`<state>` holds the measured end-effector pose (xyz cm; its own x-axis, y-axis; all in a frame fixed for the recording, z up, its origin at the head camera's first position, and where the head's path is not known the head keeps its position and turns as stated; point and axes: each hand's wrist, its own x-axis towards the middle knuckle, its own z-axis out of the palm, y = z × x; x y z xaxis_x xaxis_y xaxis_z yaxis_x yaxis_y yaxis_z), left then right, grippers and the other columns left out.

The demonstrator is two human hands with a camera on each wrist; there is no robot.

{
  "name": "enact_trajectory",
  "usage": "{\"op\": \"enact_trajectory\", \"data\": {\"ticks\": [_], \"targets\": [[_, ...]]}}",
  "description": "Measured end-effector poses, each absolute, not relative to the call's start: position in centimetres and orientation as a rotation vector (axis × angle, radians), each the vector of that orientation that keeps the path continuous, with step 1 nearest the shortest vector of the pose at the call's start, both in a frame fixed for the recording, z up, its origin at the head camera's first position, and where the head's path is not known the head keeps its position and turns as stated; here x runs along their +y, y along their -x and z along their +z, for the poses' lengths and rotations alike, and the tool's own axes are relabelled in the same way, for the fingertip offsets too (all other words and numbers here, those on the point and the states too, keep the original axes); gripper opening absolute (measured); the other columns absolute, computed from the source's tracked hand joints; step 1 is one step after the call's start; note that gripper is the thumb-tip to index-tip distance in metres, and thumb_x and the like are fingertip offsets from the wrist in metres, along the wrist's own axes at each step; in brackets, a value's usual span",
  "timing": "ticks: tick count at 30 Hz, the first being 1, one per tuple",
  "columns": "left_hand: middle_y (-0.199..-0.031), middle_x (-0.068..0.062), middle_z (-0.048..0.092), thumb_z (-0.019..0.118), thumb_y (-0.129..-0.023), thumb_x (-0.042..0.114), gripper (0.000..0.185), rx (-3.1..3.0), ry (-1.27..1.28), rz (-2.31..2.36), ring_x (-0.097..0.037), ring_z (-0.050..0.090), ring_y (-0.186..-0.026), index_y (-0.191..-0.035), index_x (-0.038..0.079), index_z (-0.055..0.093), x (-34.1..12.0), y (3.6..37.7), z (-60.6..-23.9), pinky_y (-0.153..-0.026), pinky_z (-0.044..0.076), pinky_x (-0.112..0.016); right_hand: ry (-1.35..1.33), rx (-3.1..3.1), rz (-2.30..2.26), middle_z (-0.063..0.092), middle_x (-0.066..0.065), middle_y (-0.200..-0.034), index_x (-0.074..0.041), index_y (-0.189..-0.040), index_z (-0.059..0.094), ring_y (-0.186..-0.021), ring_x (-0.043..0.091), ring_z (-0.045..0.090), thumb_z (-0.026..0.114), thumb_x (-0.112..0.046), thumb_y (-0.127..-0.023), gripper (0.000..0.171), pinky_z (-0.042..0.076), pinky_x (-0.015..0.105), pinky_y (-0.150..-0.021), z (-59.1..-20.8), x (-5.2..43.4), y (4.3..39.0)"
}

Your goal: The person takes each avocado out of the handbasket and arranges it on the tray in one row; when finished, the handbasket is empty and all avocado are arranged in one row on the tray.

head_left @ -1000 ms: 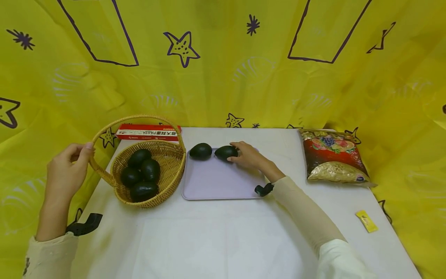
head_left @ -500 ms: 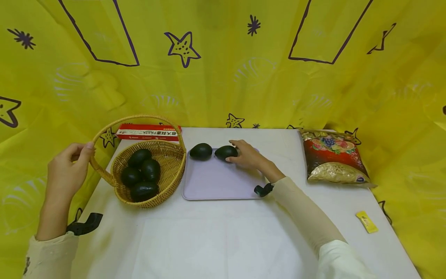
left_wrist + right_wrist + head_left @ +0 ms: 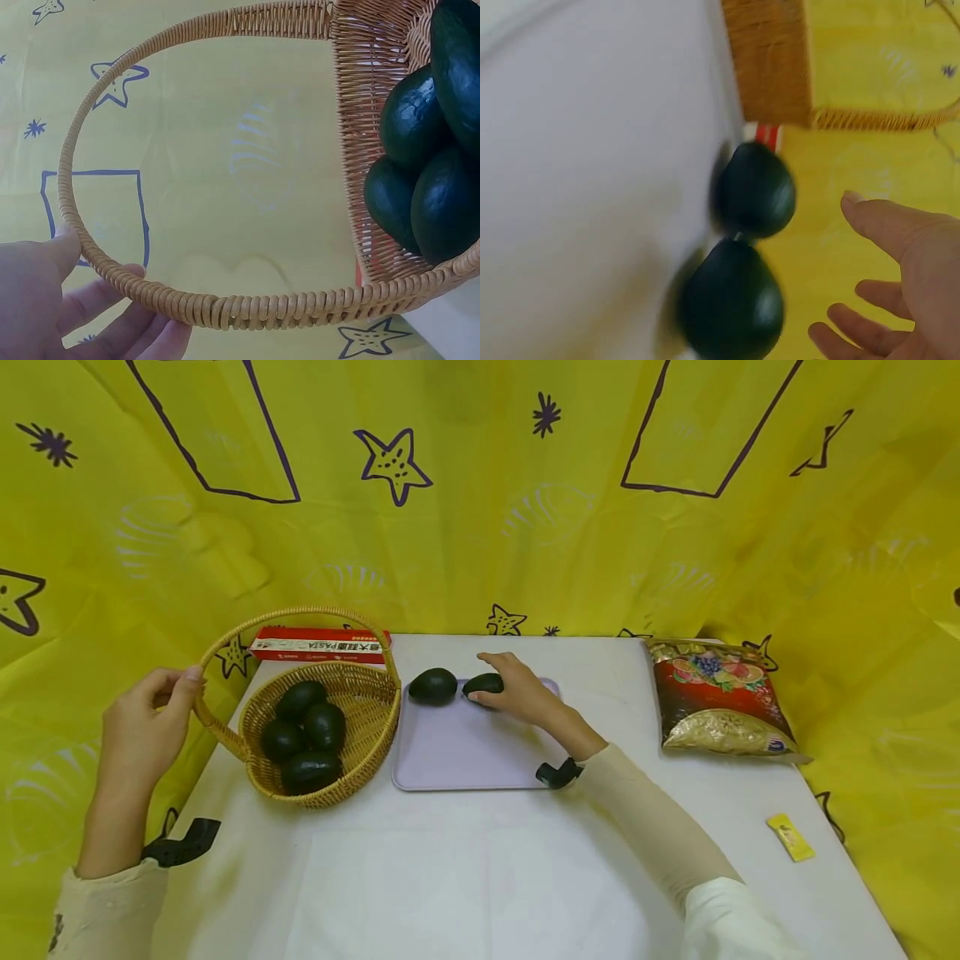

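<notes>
Left hand [image 3: 138,727] holds the wicker basket [image 3: 330,739] by its handle [image 3: 150,289] — thumb on top, fingers curled beneath. Four dark avocados lie inside the basket. On the lilac tray [image 3: 465,752], two more at the far edge: left avocado [image 3: 432,685] free, right avocado [image 3: 483,685] just beside the right hand [image 3: 517,697]. Its fingers are spread and relaxed — wrist view shows a gap between them and the fruit.

staged tabletop set | yellow star-print backdrop [image 3: 465,527] | white table [image 3: 465,877]
</notes>
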<state>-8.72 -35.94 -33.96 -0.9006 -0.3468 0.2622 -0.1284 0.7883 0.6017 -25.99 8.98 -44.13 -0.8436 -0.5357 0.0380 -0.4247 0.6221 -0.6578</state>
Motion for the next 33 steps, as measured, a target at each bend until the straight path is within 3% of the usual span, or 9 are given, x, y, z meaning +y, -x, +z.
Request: {"op": "enact_trajectory", "data": {"ticks": [15, 19, 22, 25, 29, 33], "targets": [[-0.083, 0.043, 0.047, 0.047, -0.11, 0.051, 0.053, -2.614, -0.365, -0.856, 0.011, 0.041, -0.094, -0.123, 0.004, 0.069, -36.1, 8.7, -34.2, -0.079, 0.036, -0.029, 1.036, 2.562, -1.04, 0.058, 0.02, -0.146, -0.001, -0.152, 0.052, -0.136, 0.033, 0.057, 0.076, -0.031, -0.1, 0.065, 0.047, 0.045, -0.114, -41.7, 3.5, 22.3], [-0.084, 0.041, 0.047, 0.047, -0.11, 0.052, 0.055, -2.615, -0.364, -0.862, -0.012, 0.057, -0.101, -0.123, 0.004, 0.069, -36.0, 8.8, -34.2, -0.079, 0.036, -0.03, 1.096, 2.545, -1.017, 0.06, 0.016, -0.144, -0.001, -0.151, 0.054, -0.135, 0.028, 0.057, 0.076, -0.027, -0.1, 0.061, 0.046, 0.041, -0.115, -41.5, 1.4, 21.8], [-0.086, 0.04, 0.047, 0.046, -0.11, 0.053, 0.056, -2.624, -0.369, -0.866, -0.032, 0.058, -0.11, -0.125, 0.004, 0.069, -36.1, 8.7, -34.1, -0.08, 0.037, -0.032, 1.124, 2.535, -0.981, 0.061, 0.014, -0.145, -0.003, -0.151, 0.055, -0.136, 0.026, 0.057, 0.075, -0.029, -0.101, 0.06, 0.046, 0.039, -0.115, -41.3, -0.4, 21.5], [-0.086, 0.039, 0.047, 0.046, -0.11, 0.053, 0.056, -2.625, -0.371, -0.868, -0.016, 0.057, -0.103, -0.125, 0.004, 0.069, -36.1, 8.7, -34.1, -0.08, 0.037, -0.031, 1.141, 2.514, -0.947, 0.06, 0.012, -0.148, -0.005, -0.151, 0.055, -0.138, 0.025, 0.056, 0.075, -0.032, -0.101, 0.061, 0.046, 0.037, -0.115, -41.0, -2.3, 21.1], [-0.086, 0.039, 0.049, 0.047, -0.11, 0.053, 0.056, -2.616, -0.366, -0.871, 0.007, 0.044, -0.093, -0.123, 0.004, 0.069, -36.0, 8.6, -34.1, -0.078, 0.036, -0.029, 1.189, 2.479, -0.902, 0.059, 0.011, -0.149, -0.005, -0.149, 0.057, -0.139, 0.023, 0.055, 0.075, -0.031, -0.101, 0.058, 0.044, 0.031, -0.114, -41.0, -4.6, 20.6], [-0.086, 0.037, 0.049, 0.047, -0.11, 0.052, 0.055, -2.613, -0.362, -0.873, 0.007, 0.044, -0.09, -0.123, 0.003, 0.069, -35.9, 8.6, -34.0, -0.076, 0.037, -0.029, 1.232, 2.452, -0.846, 0.061, 0.01, -0.147, -0.005, -0.147, 0.06, -0.137, 0.022, 0.056, 0.076, -0.03, -0.1, 0.056, 0.045, 0.027, -0.112, -41.1, -6.5, 20.1]]}}
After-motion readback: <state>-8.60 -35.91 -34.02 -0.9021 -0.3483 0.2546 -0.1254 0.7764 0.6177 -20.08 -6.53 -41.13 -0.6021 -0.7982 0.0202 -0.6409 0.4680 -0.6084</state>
